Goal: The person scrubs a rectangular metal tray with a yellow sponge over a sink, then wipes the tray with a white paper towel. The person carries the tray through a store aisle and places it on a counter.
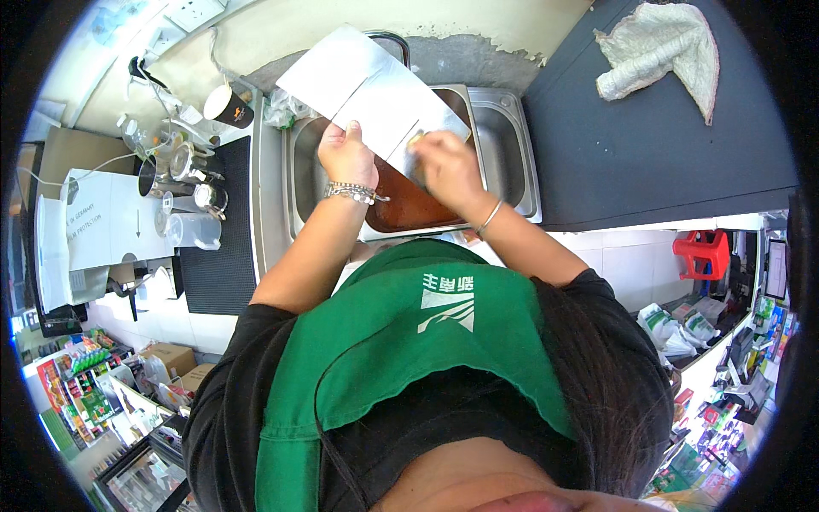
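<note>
The left grip (348,155) clasps a flat white panel (380,98) above the steel sink (503,141); the right grip (445,169) pinches something yellowish (415,137).

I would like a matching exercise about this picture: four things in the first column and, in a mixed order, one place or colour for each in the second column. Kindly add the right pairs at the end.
Column one
1. white panel
2. cloth
3. stool
4. apron

Column two
A. red
B. gripped at its edge by the left hand
C. mostly green
D. lying on the dark counter at the right

Right pairs: 1-B, 2-D, 3-A, 4-C
</note>
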A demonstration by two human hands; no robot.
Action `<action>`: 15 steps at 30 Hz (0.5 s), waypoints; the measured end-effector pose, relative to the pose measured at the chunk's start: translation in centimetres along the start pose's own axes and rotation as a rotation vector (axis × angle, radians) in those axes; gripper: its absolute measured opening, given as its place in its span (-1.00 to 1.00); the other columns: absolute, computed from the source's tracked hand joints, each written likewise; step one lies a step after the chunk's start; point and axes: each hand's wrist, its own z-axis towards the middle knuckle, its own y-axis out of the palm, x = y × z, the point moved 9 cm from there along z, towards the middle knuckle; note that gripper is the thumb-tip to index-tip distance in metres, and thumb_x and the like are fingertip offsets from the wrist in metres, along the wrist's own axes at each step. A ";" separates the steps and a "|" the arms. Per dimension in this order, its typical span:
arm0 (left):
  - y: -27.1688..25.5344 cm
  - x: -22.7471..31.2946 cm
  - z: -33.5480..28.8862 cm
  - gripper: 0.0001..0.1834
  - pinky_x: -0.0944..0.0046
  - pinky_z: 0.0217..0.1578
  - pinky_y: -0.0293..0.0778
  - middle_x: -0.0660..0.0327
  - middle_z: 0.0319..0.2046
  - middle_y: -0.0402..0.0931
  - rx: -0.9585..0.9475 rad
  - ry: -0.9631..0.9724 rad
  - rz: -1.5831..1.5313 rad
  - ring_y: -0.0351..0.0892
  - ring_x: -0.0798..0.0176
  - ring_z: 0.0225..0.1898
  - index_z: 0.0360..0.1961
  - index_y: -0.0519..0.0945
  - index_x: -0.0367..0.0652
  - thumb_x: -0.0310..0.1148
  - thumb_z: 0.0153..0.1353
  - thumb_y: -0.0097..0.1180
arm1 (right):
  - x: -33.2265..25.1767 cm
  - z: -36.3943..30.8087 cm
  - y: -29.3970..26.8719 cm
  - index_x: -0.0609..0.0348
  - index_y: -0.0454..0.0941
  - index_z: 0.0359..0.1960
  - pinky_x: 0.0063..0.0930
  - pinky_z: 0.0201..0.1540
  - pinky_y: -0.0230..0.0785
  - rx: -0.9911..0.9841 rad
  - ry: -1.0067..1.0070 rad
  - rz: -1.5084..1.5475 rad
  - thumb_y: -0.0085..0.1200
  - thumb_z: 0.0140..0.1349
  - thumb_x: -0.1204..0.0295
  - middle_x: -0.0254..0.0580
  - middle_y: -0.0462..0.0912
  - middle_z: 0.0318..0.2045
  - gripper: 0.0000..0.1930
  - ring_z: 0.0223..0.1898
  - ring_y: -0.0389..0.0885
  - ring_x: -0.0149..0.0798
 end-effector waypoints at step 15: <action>0.3 -1.0 -0.9 -0.79 0.22 -0.07 0.42 0.04 -0.14 0.48 -0.005 0.035 0.045 0.50 0.18 -0.12 -0.11 0.42 -0.37 -0.61 0.23 -0.16 | -0.4 -0.5 -0.4 0.23 0.53 -0.39 -0.32 -0.23 0.41 0.076 0.055 0.018 0.06 -0.04 0.65 -0.05 0.51 -0.39 -0.86 -0.30 0.51 -0.04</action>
